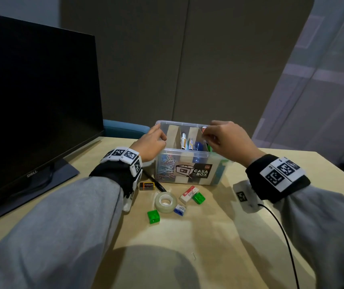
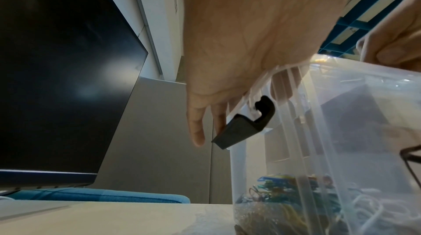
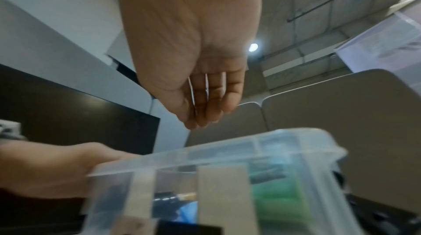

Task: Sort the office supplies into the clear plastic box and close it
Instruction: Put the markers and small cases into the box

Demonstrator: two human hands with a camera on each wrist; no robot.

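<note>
The clear plastic box [image 1: 179, 152] stands open mid-table, split by cardboard dividers, with coloured paper clips [image 1: 166, 166] at its left and markers [image 1: 184, 140] behind. My left hand [image 1: 160, 137] grips the box's left rim; in the left wrist view the left hand [image 2: 218, 95] has its thumb inside the box [image 2: 318, 131] and its fingers outside by a black latch [image 2: 241, 127]. My right hand [image 1: 206, 134] pinches at the top of the right cardboard divider [image 1: 200, 140]. The right wrist view is blurred, with the right hand's [image 3: 200, 122] fingers together above the box [image 3: 227, 149].
Loose on the table in front of the box are a battery [image 1: 146, 185], a black pen [image 1: 155, 181], a tape roll [image 1: 165, 202], an eraser [image 1: 188, 193], two green blocks [image 1: 198, 198] [image 1: 153, 216] and a small blue sharpener [image 1: 179, 210]. A dark monitor [image 1: 31, 101] fills the left. A black cable [image 1: 281, 226] trails at right.
</note>
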